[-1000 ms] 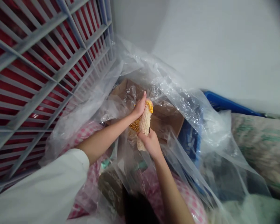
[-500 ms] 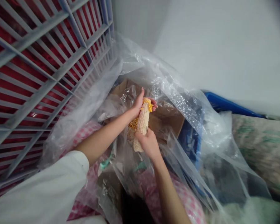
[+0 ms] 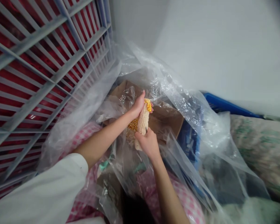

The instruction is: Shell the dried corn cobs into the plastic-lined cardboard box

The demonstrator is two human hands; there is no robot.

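Both hands hold one corn cob (image 3: 143, 119), tilted with its far end up and slightly right. Most of its visible side is bare and pale; a patch of yellow kernels (image 3: 148, 105) clings near the far end. My left hand (image 3: 139, 104) is closed round that far end, its thumb along the left side and fingertips showing on the right. Lower down, my right hand (image 3: 148, 140) grips the cob, with a small dark thing by its thumb that I cannot make out. Loose kernels (image 3: 133, 124) lie beneath the cob, in the plastic-lined cardboard box (image 3: 168, 119).
Clear plastic sheeting (image 3: 177, 93) drapes over the box and a blue crate (image 3: 197, 137). A tall slatted plastic crate (image 3: 51, 81) with red contents rises on the left. A printed sack (image 3: 259, 146) lies at the right, and a pale wall (image 3: 212, 46) stands behind.
My left hand has closed more around the cob's far end; its fingers were stretched out behind it before. The cob has turned slightly. My right hand keeps its grip.
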